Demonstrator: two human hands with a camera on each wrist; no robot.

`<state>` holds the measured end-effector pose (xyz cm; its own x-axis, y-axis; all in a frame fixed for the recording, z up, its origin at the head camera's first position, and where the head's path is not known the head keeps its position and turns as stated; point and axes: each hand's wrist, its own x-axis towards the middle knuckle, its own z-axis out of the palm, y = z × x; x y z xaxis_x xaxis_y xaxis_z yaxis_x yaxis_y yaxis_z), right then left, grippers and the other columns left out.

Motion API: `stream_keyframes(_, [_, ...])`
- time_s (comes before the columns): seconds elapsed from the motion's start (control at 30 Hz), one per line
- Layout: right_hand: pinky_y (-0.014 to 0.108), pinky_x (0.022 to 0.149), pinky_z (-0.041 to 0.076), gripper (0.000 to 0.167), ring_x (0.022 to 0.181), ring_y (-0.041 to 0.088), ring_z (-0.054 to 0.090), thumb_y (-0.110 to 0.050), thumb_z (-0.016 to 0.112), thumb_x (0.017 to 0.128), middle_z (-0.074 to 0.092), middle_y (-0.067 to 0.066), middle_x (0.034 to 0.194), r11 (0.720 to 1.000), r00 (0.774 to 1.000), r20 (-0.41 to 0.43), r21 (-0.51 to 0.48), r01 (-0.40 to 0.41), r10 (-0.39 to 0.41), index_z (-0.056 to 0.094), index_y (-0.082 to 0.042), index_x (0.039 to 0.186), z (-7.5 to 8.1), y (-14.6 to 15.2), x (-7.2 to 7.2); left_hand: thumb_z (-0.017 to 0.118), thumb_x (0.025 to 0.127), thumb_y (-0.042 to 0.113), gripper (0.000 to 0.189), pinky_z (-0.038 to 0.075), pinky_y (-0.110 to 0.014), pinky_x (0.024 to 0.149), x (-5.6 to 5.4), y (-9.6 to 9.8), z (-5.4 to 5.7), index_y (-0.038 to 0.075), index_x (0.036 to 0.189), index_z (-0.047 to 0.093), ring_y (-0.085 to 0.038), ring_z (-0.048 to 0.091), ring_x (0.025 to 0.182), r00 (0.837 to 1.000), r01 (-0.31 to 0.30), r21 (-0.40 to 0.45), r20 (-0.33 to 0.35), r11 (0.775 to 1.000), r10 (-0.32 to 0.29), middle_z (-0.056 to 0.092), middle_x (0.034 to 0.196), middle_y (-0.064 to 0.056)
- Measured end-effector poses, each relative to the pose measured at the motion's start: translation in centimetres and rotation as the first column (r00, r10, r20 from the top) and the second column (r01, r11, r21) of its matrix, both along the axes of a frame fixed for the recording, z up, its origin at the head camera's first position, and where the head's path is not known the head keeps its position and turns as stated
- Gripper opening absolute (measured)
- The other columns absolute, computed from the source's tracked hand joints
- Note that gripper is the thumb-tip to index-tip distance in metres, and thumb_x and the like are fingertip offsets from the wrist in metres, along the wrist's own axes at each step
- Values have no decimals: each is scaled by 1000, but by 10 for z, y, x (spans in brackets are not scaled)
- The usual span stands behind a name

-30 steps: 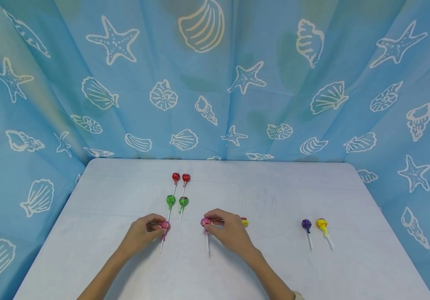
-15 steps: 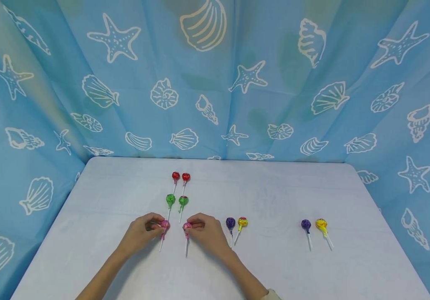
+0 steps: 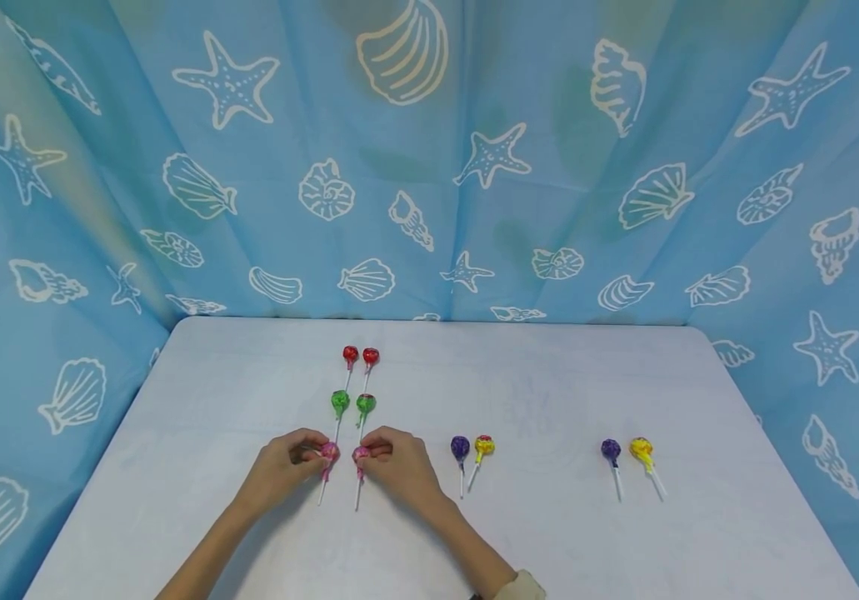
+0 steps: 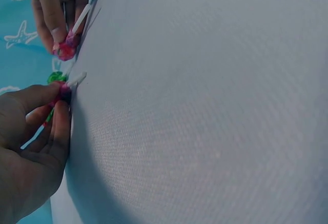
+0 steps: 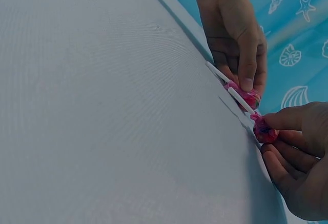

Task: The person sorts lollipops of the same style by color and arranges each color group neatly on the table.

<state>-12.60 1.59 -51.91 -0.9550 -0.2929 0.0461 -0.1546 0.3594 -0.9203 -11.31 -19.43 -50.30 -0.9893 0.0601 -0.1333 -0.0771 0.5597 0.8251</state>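
With thumb and fingers my left hand (image 3: 289, 461) pinches the head of a pink lollipop (image 3: 330, 452), whose white stick points toward me. Just to its right, my right hand (image 3: 402, 467) pinches a second pink lollipop (image 3: 360, 455) the same way, with a small gap between the two. Both pink heads also show in the right wrist view, the nearer lollipop (image 5: 265, 130) in the right hand's grip. Directly beyond them lie two green lollipops (image 3: 340, 402), and past those two red lollipops (image 3: 350, 355), in side-by-side pairs.
Right of my right hand lie a purple lollipop (image 3: 460, 448) and a yellow one (image 3: 484, 446). Farther right are another purple lollipop (image 3: 611, 451) and another yellow lollipop (image 3: 642, 448). The white table (image 3: 549, 542) ends at a blue shell-patterned curtain (image 3: 429, 167).
My right hand has moved left with its pink lollipop, bringing it close beside the other one. The purple and yellow lollipops it covered now show. My left hand has stayed in place.
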Motion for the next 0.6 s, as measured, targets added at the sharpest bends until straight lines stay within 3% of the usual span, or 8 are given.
stream_keyframes(0.6, [23, 75, 54, 12, 81, 8, 67, -10, 78, 87, 72, -3, 89, 999, 999, -45, 48, 5, -3, 73, -9, 98, -2, -6, -2, 73, 85, -1, 23, 49, -22, 67, 1, -3, -5, 3, 107, 69, -15, 64, 80, 999, 10, 63, -45, 998, -7, 69, 95, -4])
